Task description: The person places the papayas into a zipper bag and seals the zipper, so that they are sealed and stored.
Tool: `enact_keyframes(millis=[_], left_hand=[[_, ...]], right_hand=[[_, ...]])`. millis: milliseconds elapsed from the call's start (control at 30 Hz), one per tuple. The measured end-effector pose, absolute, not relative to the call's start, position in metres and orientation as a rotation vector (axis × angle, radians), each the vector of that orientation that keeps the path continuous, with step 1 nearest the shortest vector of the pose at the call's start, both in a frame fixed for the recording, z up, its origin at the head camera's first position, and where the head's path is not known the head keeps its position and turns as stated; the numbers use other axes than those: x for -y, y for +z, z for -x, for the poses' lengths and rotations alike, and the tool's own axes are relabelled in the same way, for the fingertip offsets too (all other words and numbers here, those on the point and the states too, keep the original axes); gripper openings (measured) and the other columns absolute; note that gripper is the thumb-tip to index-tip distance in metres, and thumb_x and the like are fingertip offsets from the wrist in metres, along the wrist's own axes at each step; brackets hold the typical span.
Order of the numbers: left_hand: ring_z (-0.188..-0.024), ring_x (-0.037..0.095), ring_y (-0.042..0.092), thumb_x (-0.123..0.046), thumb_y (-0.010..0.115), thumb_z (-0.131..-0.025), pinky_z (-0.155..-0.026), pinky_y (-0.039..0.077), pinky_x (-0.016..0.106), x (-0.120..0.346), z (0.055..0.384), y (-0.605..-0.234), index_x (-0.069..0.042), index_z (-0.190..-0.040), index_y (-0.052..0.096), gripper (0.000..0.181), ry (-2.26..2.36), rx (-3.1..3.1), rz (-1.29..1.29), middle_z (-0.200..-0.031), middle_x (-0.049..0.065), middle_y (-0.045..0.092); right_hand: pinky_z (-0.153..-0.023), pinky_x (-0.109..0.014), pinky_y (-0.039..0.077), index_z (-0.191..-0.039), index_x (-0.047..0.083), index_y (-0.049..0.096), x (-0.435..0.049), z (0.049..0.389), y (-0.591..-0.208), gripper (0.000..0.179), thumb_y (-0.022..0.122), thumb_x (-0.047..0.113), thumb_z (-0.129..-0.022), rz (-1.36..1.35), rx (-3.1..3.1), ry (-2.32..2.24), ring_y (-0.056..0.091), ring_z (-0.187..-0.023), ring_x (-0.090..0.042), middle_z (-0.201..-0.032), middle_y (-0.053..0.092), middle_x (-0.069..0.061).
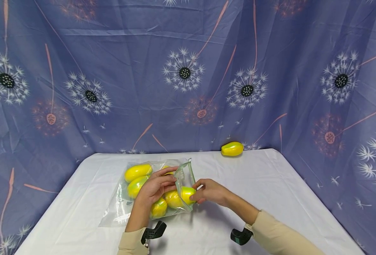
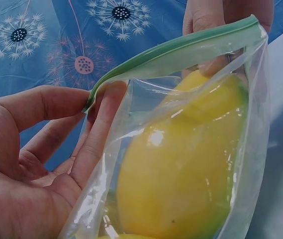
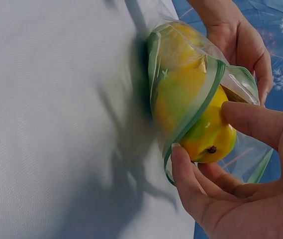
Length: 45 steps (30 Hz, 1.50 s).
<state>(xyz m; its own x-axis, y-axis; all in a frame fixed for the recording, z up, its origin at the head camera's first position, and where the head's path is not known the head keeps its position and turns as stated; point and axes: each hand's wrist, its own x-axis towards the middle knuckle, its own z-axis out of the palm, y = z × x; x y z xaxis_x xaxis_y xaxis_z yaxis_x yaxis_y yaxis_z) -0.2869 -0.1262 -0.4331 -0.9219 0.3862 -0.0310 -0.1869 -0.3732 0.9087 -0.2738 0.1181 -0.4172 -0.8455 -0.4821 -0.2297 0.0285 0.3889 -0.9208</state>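
Note:
A clear zip bag (image 1: 112, 214) with a green zip edge (image 2: 176, 49) lies on the table, with several yellow-green papayas (image 1: 138, 172) inside. My left hand (image 1: 152, 187) reaches over the bag and pinches one side of its mouth between thumb and fingers, keeping it spread. At that mouth, my right hand (image 1: 211, 191) grips the stem end of a papaya (image 3: 216, 132) with thumb and fingers. Most of this papaya sits within the bag, and its end with the dark stem spot pokes out past the zip edge.
Another papaya (image 1: 232, 149) rests at the far edge of the white-covered table (image 1: 254, 177), right of the bag. A blue curtain (image 1: 136, 88) with dandelion prints hangs behind the table and along both sides.

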Motion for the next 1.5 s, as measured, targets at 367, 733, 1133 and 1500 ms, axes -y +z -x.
enact_keyframes(millis=[367,733,1133,1500], left_hand=[[-0.096,0.022,0.073,0.005,0.059,-0.096,-0.085,0.062,0.035,0.127,0.288,-0.436,0.004,-0.148,0.046,0.054,2.320,-1.537,-0.238,-0.095,0.004,0.073],[-0.097,0.022,0.073,0.005,0.060,-0.096,-0.085,0.062,0.036,0.128,0.287,-0.436,0.004,-0.149,0.045,0.055,2.329,-1.526,-0.223,-0.095,0.003,0.073],[-0.096,0.020,0.072,0.004,0.060,-0.096,-0.085,0.062,0.035,0.128,0.287,-0.433,0.005,-0.148,0.046,0.054,2.326,-1.544,-0.217,-0.097,0.003,0.073],[-0.097,0.021,0.072,0.004,0.059,-0.097,-0.086,0.061,0.035,0.128,0.288,-0.432,0.004,-0.148,0.047,0.053,2.311,-1.573,-0.212,-0.096,0.003,0.073]], right_hand=[[-0.083,-0.044,0.061,-0.118,-0.002,0.061,-0.114,0.272,-0.422,0.042,0.079,0.013,-0.083,0.376,-2.126,-1.529,0.071,-0.087,-0.023,-0.099,0.071,-0.012],[-0.087,-0.044,0.061,-0.122,-0.002,0.060,-0.111,0.270,-0.430,0.044,0.078,0.013,-0.084,0.318,-2.059,-1.599,0.070,-0.086,-0.021,-0.102,0.063,-0.016],[-0.085,-0.043,0.061,-0.132,-0.002,0.062,-0.113,0.271,-0.436,0.054,0.080,0.013,-0.083,0.367,-2.103,-1.628,0.069,-0.086,-0.018,-0.102,0.071,-0.013],[-0.084,-0.041,0.061,-0.122,-0.002,0.063,-0.109,0.269,-0.438,0.047,0.081,0.016,-0.083,0.326,-2.177,-1.597,0.071,-0.087,-0.021,-0.099,0.073,-0.010]])
